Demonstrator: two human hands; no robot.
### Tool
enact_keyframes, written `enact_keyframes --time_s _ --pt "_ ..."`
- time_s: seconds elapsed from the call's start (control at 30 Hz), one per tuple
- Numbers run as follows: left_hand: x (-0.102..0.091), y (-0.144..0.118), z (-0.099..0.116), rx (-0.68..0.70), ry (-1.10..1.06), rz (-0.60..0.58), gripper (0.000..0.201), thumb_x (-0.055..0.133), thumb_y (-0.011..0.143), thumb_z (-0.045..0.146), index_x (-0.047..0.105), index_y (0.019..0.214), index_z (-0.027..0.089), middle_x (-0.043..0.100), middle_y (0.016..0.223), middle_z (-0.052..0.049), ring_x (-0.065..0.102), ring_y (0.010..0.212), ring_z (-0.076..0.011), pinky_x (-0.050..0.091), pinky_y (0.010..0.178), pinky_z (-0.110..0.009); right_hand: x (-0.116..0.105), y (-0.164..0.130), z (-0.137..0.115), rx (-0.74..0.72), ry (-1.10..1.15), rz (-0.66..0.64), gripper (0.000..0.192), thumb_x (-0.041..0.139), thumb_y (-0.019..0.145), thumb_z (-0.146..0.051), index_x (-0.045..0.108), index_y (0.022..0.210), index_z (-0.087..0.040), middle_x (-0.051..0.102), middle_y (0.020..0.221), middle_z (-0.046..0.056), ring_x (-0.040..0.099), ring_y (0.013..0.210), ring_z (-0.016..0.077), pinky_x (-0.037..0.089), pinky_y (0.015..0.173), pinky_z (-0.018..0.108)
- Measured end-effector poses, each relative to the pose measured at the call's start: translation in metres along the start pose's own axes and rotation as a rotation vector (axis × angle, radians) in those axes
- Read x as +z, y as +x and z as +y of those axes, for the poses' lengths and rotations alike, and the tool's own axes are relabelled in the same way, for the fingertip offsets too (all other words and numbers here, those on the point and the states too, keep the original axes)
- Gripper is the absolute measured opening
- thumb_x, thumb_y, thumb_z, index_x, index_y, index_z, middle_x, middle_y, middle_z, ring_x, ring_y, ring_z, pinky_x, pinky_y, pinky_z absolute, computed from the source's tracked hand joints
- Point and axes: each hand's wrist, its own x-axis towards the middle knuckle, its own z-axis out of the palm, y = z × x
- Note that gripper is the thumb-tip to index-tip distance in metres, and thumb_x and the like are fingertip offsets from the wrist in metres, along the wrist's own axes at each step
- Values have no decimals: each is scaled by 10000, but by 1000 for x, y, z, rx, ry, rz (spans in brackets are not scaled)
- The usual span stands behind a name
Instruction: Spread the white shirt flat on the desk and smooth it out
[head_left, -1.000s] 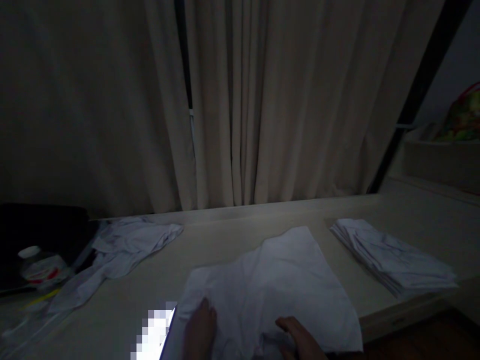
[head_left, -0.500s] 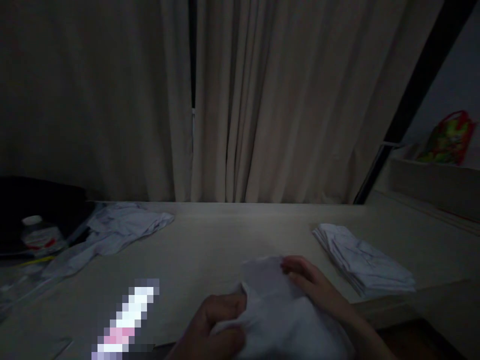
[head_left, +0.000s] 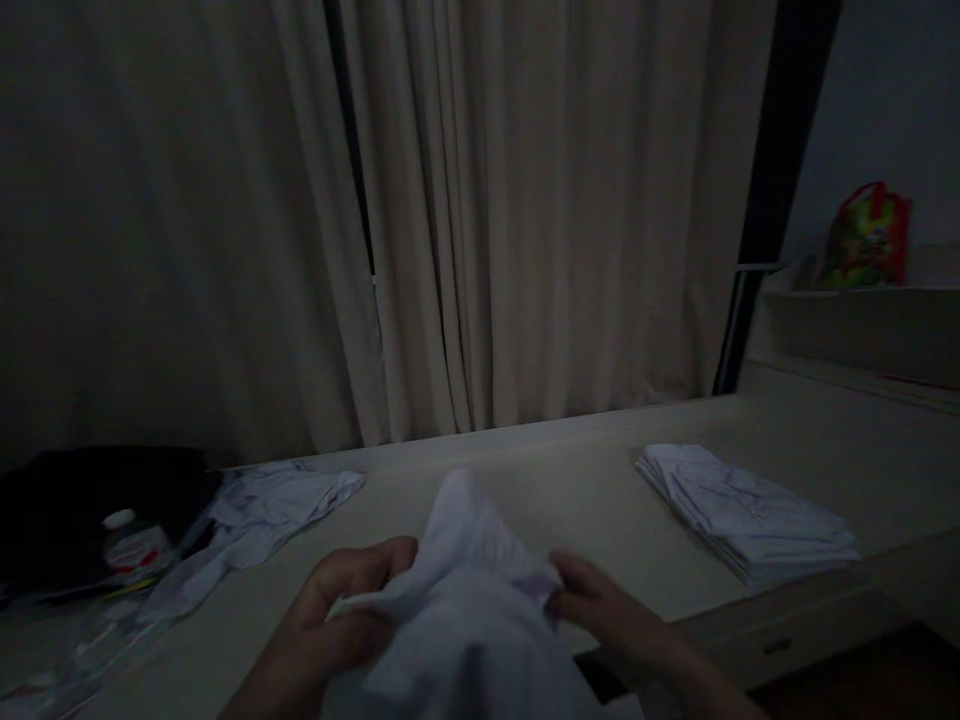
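Both hands up over the near edge of the table, holding one white cloth between them. Left hand pinches the cloth's left edge, fingers curled over it; right hand pinches the right edge. Cloth is bunched, a peak standing up in the middle, the rest hanging toward the body. Light is dim, corners hard to make out.

Judgement: for a clean fold, find matching corners, pull the edge taut, shake out the peak before laying it flat.

Folded stack lies well to the right; crumpled cloths to the left, bottle beyond them.
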Motion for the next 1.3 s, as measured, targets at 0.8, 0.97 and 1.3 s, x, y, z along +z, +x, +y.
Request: enact_keyframes --time_s 0.8,0.97,1.3 --pt "24 22 -76 -148 187 -60 352 546 743 530 524 616 202 477 600 48 475 627 -127 376 602 -245 -56 -47 -89 -2 -907 298 185 534 772 -192 473 943 -229 591 838 6 563 711 163 442 622 299" --pt "42 31 -37 35 374 -165 309 471 821 474 569 693 210 536 654 39 517 654 -128 369 614 -250 -24 -32 -102 83 -507 39 771 702 713 -348 300 1370 -338 373 1439 58 370 1296 257 336 1061 448" --pt "13 41 -35 100 789 -61 263 482 831 466 638 822 254 680 804 -11 607 773 -186 417 722 -305 -22 26 -86 -38 -567 20 81 592 775 -289 584 760 -209 575 726 -34 535 719 135 402 657 270"
